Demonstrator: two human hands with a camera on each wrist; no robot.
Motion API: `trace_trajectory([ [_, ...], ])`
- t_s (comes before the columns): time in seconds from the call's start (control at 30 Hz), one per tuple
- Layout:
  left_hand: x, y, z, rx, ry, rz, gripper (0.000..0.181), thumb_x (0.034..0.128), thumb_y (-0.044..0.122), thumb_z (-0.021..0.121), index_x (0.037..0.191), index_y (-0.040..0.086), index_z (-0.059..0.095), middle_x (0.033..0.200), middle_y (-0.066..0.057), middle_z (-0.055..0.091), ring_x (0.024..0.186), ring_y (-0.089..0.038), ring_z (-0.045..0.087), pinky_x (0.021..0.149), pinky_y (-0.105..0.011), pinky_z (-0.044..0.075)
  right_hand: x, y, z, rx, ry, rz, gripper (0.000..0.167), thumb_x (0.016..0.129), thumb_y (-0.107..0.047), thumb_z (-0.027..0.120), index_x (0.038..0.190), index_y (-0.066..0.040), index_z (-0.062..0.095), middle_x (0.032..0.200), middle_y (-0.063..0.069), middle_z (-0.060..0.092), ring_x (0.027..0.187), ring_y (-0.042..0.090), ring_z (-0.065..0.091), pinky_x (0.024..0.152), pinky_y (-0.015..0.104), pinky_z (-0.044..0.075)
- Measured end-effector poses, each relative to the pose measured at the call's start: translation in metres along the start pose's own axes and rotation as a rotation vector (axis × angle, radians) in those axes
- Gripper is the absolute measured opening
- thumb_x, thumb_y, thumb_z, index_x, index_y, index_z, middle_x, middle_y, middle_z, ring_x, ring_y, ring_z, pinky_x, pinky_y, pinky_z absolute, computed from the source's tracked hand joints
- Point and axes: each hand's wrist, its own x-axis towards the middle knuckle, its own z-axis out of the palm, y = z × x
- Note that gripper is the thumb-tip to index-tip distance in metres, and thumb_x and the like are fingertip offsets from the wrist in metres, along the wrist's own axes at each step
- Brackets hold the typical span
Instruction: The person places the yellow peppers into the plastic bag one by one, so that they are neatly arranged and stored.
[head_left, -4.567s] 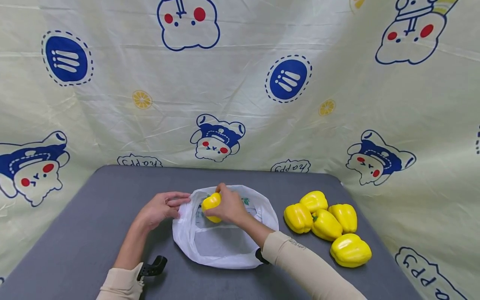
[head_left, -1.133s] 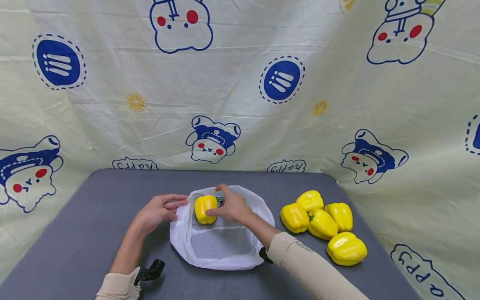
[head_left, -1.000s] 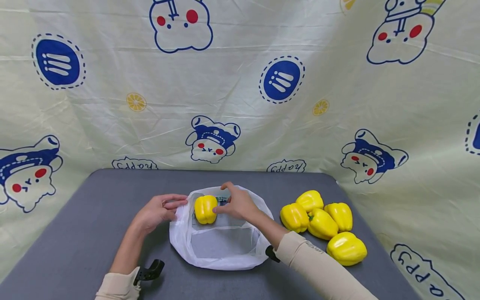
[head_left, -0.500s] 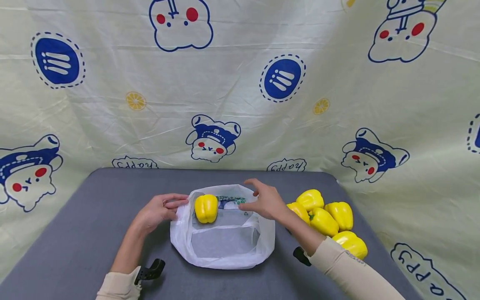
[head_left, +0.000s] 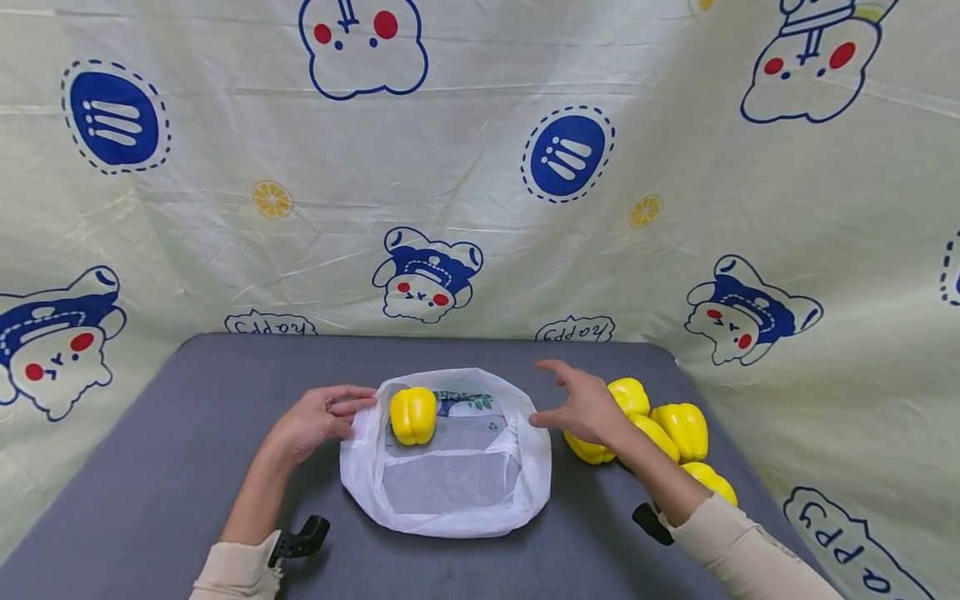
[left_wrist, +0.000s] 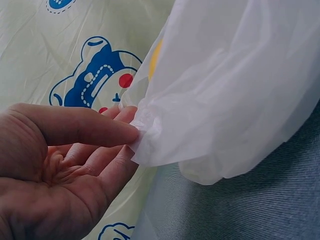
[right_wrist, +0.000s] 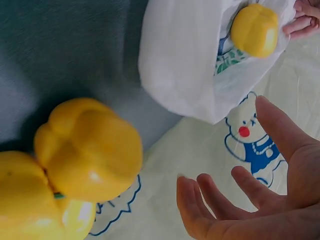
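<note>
A white plastic bag (head_left: 450, 523) stands on the table with its mouth spread wide. One yellow bell pepper (head_left: 413, 416) lies inside it at the far left. My left hand (head_left: 318, 423) pinches the bag's left rim between thumb and fingers, as the left wrist view shows close up. My right hand (head_left: 588, 408) hovers between the bag and the loose peppers, fingers spread and holding nothing. Beneath and beyond that hand, several yellow bell peppers (head_left: 686, 431) are grouped on the right of the table, some partly hidden by the hand and forearm.
The grey table (head_left: 172, 467) extends around the bag on all sides. Behind it hangs a pale printed curtain (head_left: 322, 258). A black strap device (head_left: 302, 540) sits on the left wrist, and another black one (head_left: 652, 523) on the right.
My right hand lowered a bell pepper into the bag, let go of it and moved right, out over the loose peppers. The left hand has stayed at the bag's rim.
</note>
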Motion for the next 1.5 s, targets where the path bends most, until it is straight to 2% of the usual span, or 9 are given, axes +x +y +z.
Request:
trace_trajectory([
  [0.17, -0.001, -0.001, 0.0, -0.011, 0.0, -0.004, 0.06, 0.0809, -0.013, 0.061, 0.14, -0.001, 0.057, 0.138, -0.015, 0.065, 0.136, -0.036, 0.055, 0.093, -0.034, 0.056, -0.006, 0.016, -0.006, -0.025, 0.004, -0.01, 0.082, 0.077, -0.026, 0.085, 0.149, -0.015, 0.049, 0.145, 0.022, 0.055, 0.13, 0.046, 0.05, 0.101, 0.065, 0.042],
  [0.43, -0.002, 0.0, 0.001, -0.023, -0.017, 0.022, 0.062, 0.0802, -0.014, 0.06, 0.142, -0.004, 0.055, 0.14, -0.018, 0.062, 0.137, -0.036, 0.053, 0.083, -0.025, 0.054, -0.013, 0.039, -0.017, -0.045, -0.062, 0.002, 0.088, 0.073, -0.013, 0.086, 0.151, -0.013, 0.045, 0.151, 0.025, 0.048, 0.134, 0.051, 0.044, 0.101, 0.069, 0.041],
  [0.77, 0.0, 0.0, 0.005, -0.027, -0.016, 0.012, 0.063, 0.081, -0.015, 0.061, 0.143, -0.004, 0.053, 0.141, -0.018, 0.061, 0.137, -0.036, 0.053, 0.083, -0.027, 0.055, -0.018, 0.06, -0.02, -0.056, -0.134, 0.044, 0.091, 0.067, -0.01, 0.09, 0.148, -0.013, 0.049, 0.147, 0.029, 0.048, 0.13, 0.05, 0.046, 0.103, 0.07, 0.039],
  [1.2, 0.0, 0.0, 0.002, -0.031, -0.007, 0.011, 0.062, 0.0805, -0.015, 0.061, 0.141, -0.003, 0.056, 0.139, -0.017, 0.063, 0.135, -0.034, 0.055, 0.082, -0.025, 0.055, -0.014, 0.076, -0.015, -0.116, -0.147, -0.048, 0.086, 0.066, -0.007, 0.09, 0.143, -0.017, 0.054, 0.139, 0.021, 0.058, 0.127, 0.046, 0.05, 0.101, 0.068, 0.041],
  [1.5, -0.001, 0.0, 0.003, -0.039, -0.015, 0.019, 0.063, 0.0805, -0.015, 0.061, 0.142, -0.004, 0.053, 0.141, -0.019, 0.061, 0.137, -0.037, 0.053, 0.081, -0.026, 0.055, -0.013, 0.083, -0.014, -0.151, -0.156, -0.087, 0.085, 0.063, -0.002, 0.089, 0.14, -0.017, 0.056, 0.137, 0.021, 0.06, 0.122, 0.043, 0.054, 0.101, 0.066, 0.043],
])
